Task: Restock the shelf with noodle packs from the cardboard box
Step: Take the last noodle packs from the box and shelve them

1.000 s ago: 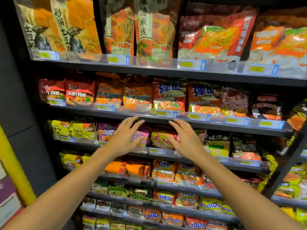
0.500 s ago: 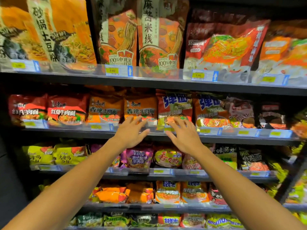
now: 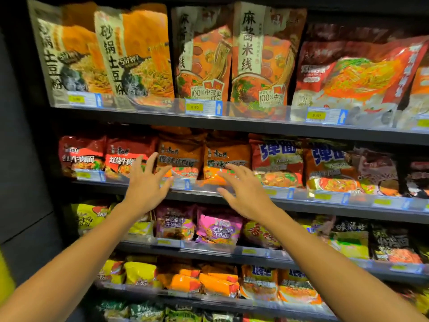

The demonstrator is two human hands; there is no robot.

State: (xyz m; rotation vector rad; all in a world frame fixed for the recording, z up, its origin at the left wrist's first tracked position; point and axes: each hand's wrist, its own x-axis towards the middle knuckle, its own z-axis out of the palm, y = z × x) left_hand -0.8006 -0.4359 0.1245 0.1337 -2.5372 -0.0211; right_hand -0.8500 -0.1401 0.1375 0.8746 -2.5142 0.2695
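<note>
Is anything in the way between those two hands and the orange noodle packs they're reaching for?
Only the clear shelf-edge strip crosses the packs' lower part. Otherwise nothing: left hand and right hand are open, empty, before the orange noodle packs.

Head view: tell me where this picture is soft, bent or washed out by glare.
Head view: the left hand and right hand are slightly motion-smeared at the fingertips; the clear shelf-edge strip throws pale glare that hazes the price tags; packs at the right edge blur and darken; wide-angle bending tilts the shelf lines; the left wall sits in shadow.
</note>
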